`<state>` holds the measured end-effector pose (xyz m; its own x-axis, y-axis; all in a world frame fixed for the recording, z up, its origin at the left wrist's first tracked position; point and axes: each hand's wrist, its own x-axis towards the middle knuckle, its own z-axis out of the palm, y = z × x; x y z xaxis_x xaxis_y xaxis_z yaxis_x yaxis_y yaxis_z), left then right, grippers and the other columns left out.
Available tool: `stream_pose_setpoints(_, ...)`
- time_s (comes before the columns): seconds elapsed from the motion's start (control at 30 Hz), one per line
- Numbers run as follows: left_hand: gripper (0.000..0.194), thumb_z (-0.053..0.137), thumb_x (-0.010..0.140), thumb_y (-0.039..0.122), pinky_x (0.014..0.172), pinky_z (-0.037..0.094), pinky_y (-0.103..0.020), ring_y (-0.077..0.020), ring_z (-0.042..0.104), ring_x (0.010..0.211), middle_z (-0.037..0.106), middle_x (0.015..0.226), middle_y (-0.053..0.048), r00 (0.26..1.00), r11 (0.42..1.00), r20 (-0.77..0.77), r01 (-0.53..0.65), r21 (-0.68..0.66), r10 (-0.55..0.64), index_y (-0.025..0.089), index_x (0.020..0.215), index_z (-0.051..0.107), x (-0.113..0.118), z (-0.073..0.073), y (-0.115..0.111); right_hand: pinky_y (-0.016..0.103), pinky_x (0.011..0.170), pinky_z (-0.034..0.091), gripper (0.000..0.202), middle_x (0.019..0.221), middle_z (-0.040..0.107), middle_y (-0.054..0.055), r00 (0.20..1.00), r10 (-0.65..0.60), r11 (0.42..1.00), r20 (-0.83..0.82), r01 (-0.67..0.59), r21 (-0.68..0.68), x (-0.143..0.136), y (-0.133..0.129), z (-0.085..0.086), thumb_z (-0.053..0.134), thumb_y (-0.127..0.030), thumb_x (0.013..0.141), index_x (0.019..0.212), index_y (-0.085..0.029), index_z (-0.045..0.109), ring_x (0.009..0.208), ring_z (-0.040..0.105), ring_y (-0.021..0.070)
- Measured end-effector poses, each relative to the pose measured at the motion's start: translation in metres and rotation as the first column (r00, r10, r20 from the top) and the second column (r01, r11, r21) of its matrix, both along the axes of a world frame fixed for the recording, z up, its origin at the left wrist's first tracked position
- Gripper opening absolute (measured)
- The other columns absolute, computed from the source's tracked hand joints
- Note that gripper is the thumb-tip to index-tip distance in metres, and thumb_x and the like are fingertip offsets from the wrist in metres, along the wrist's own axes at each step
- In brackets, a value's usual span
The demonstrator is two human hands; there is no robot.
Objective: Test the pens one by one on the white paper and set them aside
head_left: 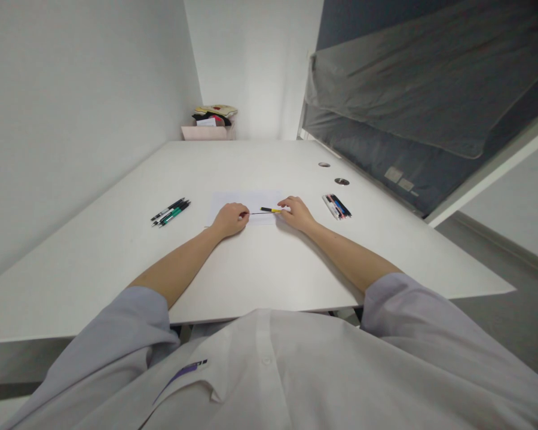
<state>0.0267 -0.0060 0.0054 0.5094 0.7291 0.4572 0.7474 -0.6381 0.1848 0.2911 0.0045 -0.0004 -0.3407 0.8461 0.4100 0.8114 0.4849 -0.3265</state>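
My left hand (232, 219) is closed, thumb and fingers pinched on one end of a thin dark stick (262, 213) that looks like a pen refill. The stick runs level toward my right hand (297, 213). There the fingers are curled, with thumb and index finger close to the stick's other end; exactly what they pinch is too small to make out. Just behind the stick lies a short black and yellow pen (269, 209), its yellow end close to my right fingertips. Beneath both hands is a sheet of white paper (224, 197) on the table.
Several black and green pens (171, 212) lie on the white table (260, 275) at left. At right is a group of white, blue and black pens (336, 206). Two round cable holes (341, 181) sit further back. A filled box (204, 132) stands beyond the far edge; a dark partition (376, 143) borders the right.
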Motion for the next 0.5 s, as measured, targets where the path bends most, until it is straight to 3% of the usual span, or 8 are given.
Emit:
stream_pose_setpoints(0.23,0.024,0.049,0.086,0.027,0.082,0.05,-0.039,-0.0226,0.065,0.08,0.072,0.082,-0.008,0.999,0.999,0.028,0.036,0.001,-0.036,0.018,0.087,0.072,0.011,0.003,-0.007,0.039,0.092,0.038,0.029,0.102,0.071,0.013,0.972,0.216,0.974,0.087,-0.222,0.056,-0.02,-0.013,0.006,0.052,-0.026,0.092,0.108,-0.017,0.074,0.098,0.056,0.0257)
stream_pose_setpoints(0.37,0.023,0.05,0.086,0.026,0.081,0.049,-0.038,-0.0224,0.065,0.08,0.073,0.082,-0.008,1.0,1.0,0.015,0.006,0.006,-0.006,0.019,0.087,0.072,0.01,0.002,-0.005,0.037,0.088,0.037,0.028,0.096,0.071,0.012,0.971,0.193,0.977,0.141,-0.203,0.057,-0.019,-0.012,0.006,0.05,-0.025,0.094,0.101,-0.017,0.076,0.094,0.056,0.0248)
stream_pose_setpoints(0.5,0.022,0.051,0.084,0.025,0.078,0.048,-0.038,-0.0226,0.064,0.078,0.074,0.082,-0.008,0.997,0.998,-0.037,-0.07,0.006,0.07,0.019,0.084,0.072,0.004,-0.001,0.0,0.037,0.084,0.036,0.025,0.096,0.07,0.013,0.981,0.062,0.996,0.186,-0.073,0.054,-0.013,-0.012,0.007,0.053,-0.023,0.091,0.095,-0.017,0.078,0.093,0.055,0.0257)
